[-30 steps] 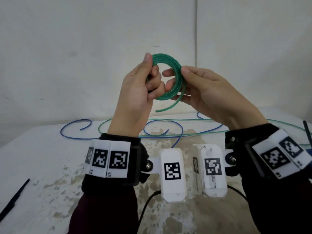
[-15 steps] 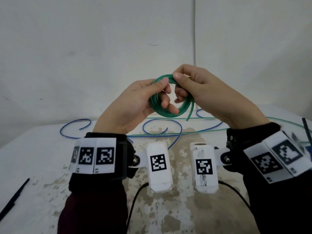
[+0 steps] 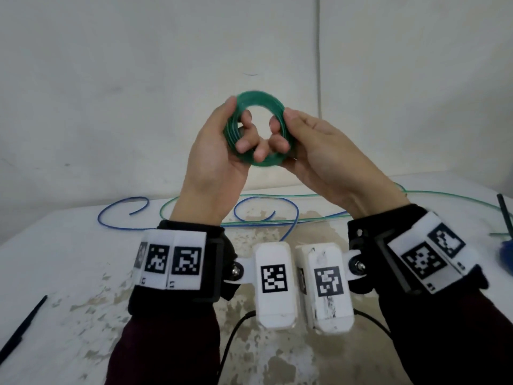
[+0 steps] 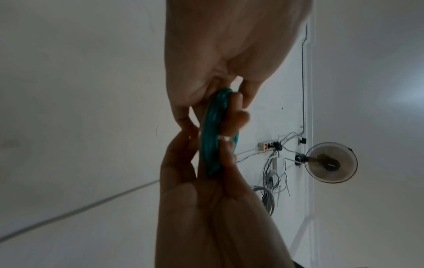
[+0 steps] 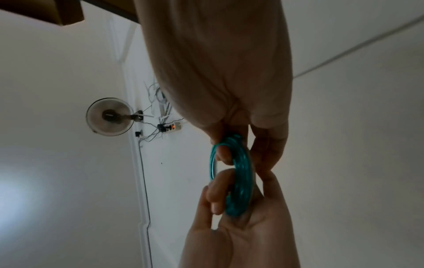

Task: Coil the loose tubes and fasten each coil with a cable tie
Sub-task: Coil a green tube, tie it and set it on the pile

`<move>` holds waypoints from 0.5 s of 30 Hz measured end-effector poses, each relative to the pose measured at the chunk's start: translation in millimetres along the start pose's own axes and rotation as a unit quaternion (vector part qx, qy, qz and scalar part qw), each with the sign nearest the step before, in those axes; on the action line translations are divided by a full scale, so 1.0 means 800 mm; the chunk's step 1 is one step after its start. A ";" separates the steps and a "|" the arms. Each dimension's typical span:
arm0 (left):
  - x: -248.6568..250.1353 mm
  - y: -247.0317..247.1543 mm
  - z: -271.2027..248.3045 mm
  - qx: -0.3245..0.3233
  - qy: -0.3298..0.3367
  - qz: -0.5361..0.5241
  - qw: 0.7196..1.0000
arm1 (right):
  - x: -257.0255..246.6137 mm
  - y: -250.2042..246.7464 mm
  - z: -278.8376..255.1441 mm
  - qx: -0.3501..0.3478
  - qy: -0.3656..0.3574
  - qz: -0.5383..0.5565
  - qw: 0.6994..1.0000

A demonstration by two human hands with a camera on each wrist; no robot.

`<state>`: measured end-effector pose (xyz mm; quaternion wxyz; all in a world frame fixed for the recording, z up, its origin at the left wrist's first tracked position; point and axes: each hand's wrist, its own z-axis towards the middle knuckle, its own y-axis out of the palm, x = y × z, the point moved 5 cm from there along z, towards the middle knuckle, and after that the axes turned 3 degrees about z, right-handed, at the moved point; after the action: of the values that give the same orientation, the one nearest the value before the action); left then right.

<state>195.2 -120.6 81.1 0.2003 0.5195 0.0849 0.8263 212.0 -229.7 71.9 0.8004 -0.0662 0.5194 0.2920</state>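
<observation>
Raised again, both hands turn the green coil (image 3: 256,129) upper centre

Left hand (image 3: 213,159) and right hand (image 3: 319,151) pinch its sides; coiling looks done; next needs a tie (image 3: 23,329), lower left on the surface (image 3: 69,259).

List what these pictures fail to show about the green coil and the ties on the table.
- Green coil, head view: motion blur and the fingers of the left hand and right hand hide the tube's end.
- Left wrist view: a pale band crosses the coil; too dim to identify.
- Black tie, head view: cut off by the left edge.
- Dark strip: cut off by the right edge.
</observation>
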 end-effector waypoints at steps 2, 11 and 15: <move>0.001 0.002 -0.004 -0.036 -0.043 0.038 0.998 | -0.004 -0.004 -0.001 0.004 -0.004 -0.043 0.999; -0.006 -0.005 -0.011 -0.079 -0.084 0.219 0.969 | -0.007 0.000 -0.009 -0.005 0.023 -0.232 0.972; 0.013 -0.005 -0.009 0.006 0.016 0.208 0.978 | -0.008 -0.002 -0.007 0.015 0.030 -0.140 0.990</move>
<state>185.5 -111.7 85.0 0.0194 0.5140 -0.0169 0.8574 206.5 -235.7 74.6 0.8183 -0.1350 0.5333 0.1665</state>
